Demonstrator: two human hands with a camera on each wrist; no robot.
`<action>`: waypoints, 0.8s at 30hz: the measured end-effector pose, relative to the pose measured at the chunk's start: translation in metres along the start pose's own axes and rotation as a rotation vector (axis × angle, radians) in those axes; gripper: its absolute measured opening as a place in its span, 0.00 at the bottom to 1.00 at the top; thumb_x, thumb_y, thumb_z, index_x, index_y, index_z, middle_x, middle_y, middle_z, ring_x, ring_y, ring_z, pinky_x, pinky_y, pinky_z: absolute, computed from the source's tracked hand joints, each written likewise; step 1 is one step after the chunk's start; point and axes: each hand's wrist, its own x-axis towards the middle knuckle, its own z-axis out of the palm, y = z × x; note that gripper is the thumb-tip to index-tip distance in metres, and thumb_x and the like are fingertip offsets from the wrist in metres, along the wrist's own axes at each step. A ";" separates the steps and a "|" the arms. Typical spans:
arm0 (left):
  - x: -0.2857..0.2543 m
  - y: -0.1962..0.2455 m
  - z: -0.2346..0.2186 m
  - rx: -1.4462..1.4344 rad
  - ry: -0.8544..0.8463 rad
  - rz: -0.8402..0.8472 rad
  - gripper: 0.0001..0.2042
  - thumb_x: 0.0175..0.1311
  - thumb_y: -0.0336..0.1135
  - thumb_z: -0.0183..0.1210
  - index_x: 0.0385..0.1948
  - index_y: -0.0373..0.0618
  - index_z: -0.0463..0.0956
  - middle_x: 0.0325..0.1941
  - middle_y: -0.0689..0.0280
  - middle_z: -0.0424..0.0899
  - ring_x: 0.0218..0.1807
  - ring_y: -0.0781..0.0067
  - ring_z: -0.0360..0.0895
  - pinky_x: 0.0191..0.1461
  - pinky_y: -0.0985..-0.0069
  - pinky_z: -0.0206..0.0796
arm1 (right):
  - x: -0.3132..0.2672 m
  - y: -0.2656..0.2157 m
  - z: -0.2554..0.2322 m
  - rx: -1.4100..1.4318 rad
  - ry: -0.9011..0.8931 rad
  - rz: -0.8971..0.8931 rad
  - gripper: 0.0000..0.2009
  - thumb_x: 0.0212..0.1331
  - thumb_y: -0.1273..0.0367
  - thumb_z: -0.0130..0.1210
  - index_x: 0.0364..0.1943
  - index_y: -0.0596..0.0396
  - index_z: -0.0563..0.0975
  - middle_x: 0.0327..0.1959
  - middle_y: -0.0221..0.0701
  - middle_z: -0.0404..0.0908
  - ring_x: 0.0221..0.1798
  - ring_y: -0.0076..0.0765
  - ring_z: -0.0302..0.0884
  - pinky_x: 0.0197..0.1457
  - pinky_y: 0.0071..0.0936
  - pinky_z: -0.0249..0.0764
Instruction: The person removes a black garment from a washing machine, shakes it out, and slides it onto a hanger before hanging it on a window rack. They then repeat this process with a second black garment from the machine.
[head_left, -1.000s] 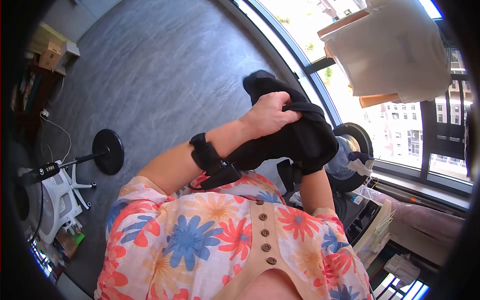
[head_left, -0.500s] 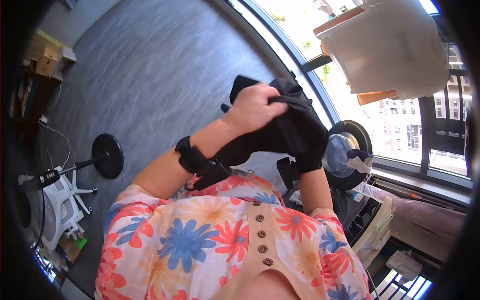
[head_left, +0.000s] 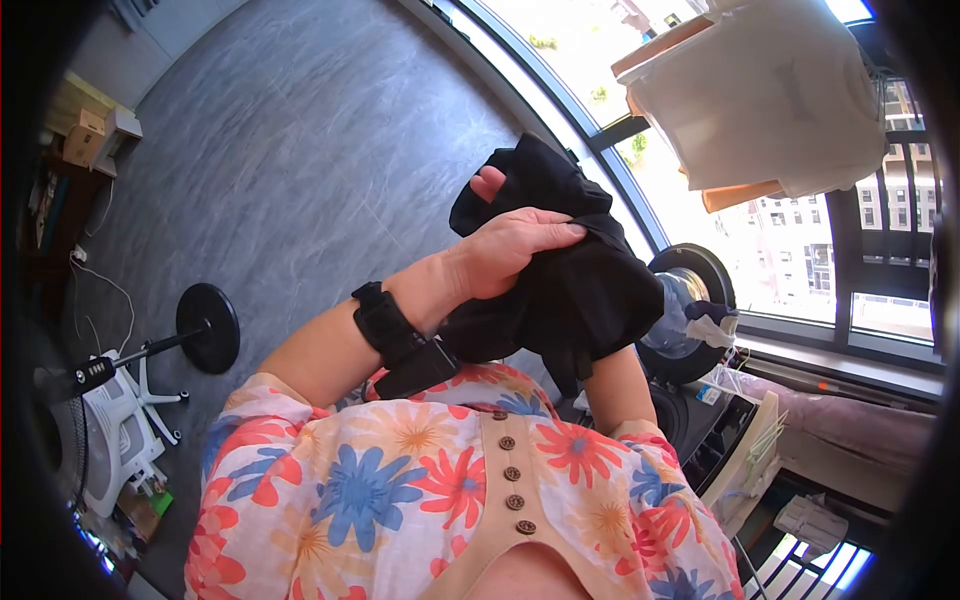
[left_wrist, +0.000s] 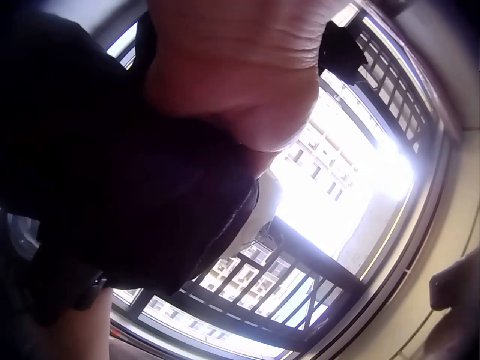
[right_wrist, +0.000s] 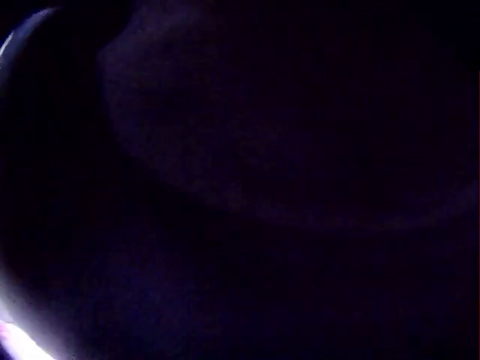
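A piece of black clothing (head_left: pixel 590 295) hangs bunched in front of the person's chest in the head view. The left hand (head_left: pixel 508 248) pinches its folded edge, thumb on top. Reaching up into the cloth from below, the right forearm (head_left: pixel 618 392) disappears under it. Two fingertips (head_left: pixel 487 184) of the right hand poke out at the cloth's far left side; the rest of that hand is hidden. Dark cloth (left_wrist: pixel 135 180) with a stitched edge fills much of the left wrist view, below the heel of the left hand. The right wrist view is nearly black, covered by fabric.
White and orange clothing (head_left: pixel 760 110) hangs by the tall windows at the upper right. A water bottle (head_left: pixel 675 325) stands right of the cloth. To the left are a fan's round base (head_left: pixel 208 328) and a white chair (head_left: pixel 120 430). Grey floor (head_left: pixel 300 130) stretches ahead.
The left hand has shifted its grip, moving left and then lower along the cloth's edge. The cloth has been re-bunched, and fingertips now show at its far left side.
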 end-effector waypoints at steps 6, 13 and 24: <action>-0.004 0.035 -0.022 1.137 0.394 0.363 0.12 0.55 0.39 0.52 0.33 0.39 0.76 0.27 0.55 0.78 0.32 0.64 0.76 0.39 0.74 0.66 | -0.010 0.002 -0.008 -0.105 0.032 0.021 0.16 0.55 0.69 0.48 0.47 0.60 0.68 0.42 0.40 0.74 0.45 0.41 0.72 0.49 0.31 0.67; -0.118 0.190 -0.209 1.358 1.388 0.523 0.17 0.55 0.43 0.49 0.26 0.35 0.76 0.28 0.51 0.79 0.32 0.57 0.77 0.36 0.62 0.64 | -0.068 0.063 -0.103 -0.119 0.028 0.019 0.15 0.54 0.69 0.49 0.46 0.61 0.70 0.39 0.41 0.76 0.42 0.42 0.75 0.46 0.33 0.70; -0.121 0.223 -0.058 0.531 0.605 0.581 0.10 0.58 0.31 0.52 0.35 0.32 0.75 0.36 0.59 0.79 0.37 0.70 0.78 0.45 0.76 0.70 | -0.052 0.172 -0.271 -0.485 0.689 0.539 0.22 0.44 0.69 0.54 0.47 0.64 0.69 0.34 0.35 0.76 0.34 0.31 0.72 0.41 0.25 0.66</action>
